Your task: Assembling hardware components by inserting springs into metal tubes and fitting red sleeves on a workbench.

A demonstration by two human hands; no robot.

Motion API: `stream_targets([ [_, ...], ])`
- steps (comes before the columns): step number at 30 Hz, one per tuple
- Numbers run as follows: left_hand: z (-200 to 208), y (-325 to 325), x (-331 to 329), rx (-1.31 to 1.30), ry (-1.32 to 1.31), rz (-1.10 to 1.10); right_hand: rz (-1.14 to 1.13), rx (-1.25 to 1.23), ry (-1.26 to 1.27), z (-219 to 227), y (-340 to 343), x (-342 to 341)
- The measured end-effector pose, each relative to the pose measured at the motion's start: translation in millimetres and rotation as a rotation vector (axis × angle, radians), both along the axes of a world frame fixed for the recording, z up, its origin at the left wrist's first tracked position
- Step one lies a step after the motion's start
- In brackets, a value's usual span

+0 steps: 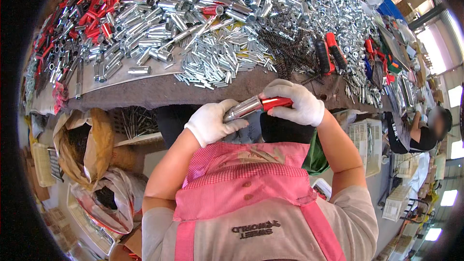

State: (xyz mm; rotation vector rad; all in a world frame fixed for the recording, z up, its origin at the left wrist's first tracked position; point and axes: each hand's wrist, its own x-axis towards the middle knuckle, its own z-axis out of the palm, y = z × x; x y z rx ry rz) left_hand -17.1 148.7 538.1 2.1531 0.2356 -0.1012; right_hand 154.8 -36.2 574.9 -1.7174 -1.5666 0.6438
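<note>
Both hands wear white gloves and meet in front of my chest, just short of the table's near edge. My left hand [211, 122] is closed around a shiny silver metal tube [243, 107]. My right hand [296, 103] grips a red tube [278, 103], its fingers over the top and thumb underneath. The two tubes lie in one line, end to end. Whether they are joined cannot be told, since my right fingers cover part of the place where they meet.
Heaped on the table [145, 87] are silver tubes [140, 70], short metal pins [208, 67], dark springs [285, 43] and red tubes [99, 7]. Red-and-black handled tools [333, 50] lie at right. Open sacks [84, 145] stand below left; another person [425, 130] sits far right.
</note>
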Motion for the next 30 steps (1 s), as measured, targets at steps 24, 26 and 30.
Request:
stream_targets([
  [24,-49,-28,16,-0.621,-0.027,0.273,-0.821,-0.252,-0.744,-63,1,40],
  [26,-51,-29,19,-0.6,-0.029,0.271,-0.764,-0.005,-0.724,-62,-5,47],
  [30,-62,-30,23,-0.548,-0.08,0.28,-0.617,0.169,-0.525,-43,-6,45],
])
